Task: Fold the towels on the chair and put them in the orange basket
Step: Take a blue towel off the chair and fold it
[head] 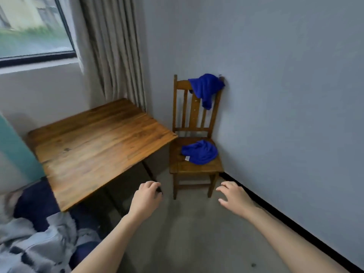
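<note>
A wooden chair [194,168] stands against the grey wall in the corner. One blue towel [206,88] hangs crumpled over the top right of its backrest. A second blue towel [200,152] lies bunched on the seat, with a small white label showing. My left hand [146,197] is stretched out in front of the chair's left front leg, fingers loosely curled, holding nothing. My right hand [235,196] reaches forward near the chair's right front leg with fingers spread, empty. Both hands are short of the chair. No orange basket is in view.
A wooden table [94,142] stands left of the chair, its corner close to the seat. Curtains [114,52] hang beside a window [33,26] behind it. A bed with grey and dark bedding [33,241] is at the lower left. Bare floor [197,243] lies before the chair.
</note>
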Tool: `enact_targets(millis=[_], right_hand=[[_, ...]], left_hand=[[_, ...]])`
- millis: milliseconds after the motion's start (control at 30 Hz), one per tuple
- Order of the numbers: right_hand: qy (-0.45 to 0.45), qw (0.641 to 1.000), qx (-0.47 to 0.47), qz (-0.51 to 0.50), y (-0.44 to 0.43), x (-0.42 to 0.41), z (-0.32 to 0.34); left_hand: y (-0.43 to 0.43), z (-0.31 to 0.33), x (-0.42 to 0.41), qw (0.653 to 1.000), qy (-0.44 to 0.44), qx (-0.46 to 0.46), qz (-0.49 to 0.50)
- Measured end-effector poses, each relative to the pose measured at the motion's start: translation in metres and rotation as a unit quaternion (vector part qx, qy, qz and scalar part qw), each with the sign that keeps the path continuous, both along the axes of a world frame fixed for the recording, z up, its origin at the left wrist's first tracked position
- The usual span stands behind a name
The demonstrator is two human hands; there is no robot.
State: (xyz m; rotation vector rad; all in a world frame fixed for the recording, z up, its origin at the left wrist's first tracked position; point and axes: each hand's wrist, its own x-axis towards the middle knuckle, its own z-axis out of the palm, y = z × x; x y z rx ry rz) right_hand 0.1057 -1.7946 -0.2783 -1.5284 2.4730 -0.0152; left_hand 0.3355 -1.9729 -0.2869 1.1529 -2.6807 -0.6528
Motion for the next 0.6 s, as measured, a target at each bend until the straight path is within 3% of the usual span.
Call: enact_targets(millis=[333,600], right_hand=[[0.034,0.994,-0.014,-0.101,0.108,-0.078,0.023],[0.044,0.997,-0.023,-0.066,0.180,-0.172,0.036]], left_hand=[[0.067,0.014,-0.123,0.994,0.035,-0.007,-0.105],[0.140,0.006,-0.213,0.994,0.107,0.019,-0.011]])
